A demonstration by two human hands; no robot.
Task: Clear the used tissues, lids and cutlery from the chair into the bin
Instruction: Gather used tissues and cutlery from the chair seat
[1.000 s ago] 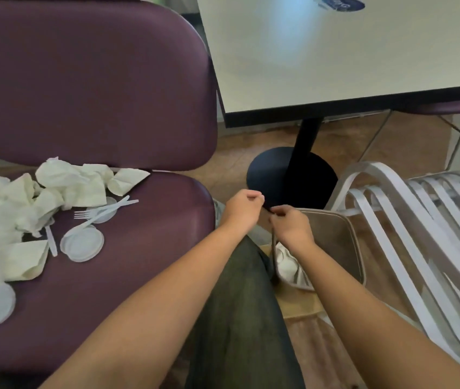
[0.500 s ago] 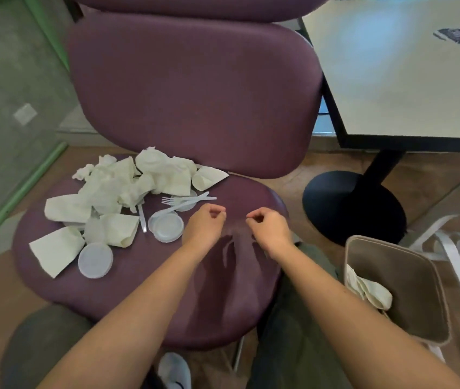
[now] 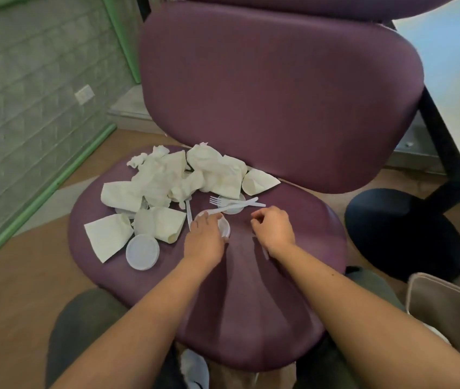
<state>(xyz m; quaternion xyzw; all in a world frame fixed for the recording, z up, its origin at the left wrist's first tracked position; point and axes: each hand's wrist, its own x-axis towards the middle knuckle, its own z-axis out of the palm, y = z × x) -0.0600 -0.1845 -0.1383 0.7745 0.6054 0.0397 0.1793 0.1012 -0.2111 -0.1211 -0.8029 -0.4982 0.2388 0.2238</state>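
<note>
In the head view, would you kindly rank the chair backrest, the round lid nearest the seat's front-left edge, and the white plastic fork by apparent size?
1. Chair backrest, by far the largest.
2. Round lid.
3. White plastic fork: longer than the lid is wide, but much thinner, so this ranking is by area.

The person's two forearms are bare from the wrists back to the lower edge of the picture, with no sleeves, watch, rings or bands showing on them. The left hand [image 3: 204, 242] and the right hand [image 3: 275, 230] are bare as well, without gloves. The legs are covered by dark grey-green trousers [image 3: 82, 327] of a plain, matt cloth, seen over the left knee and again beside the right forearm. Near the bottom edge, between the legs, part of a white shoe [image 3: 195, 369] shows.
</note>
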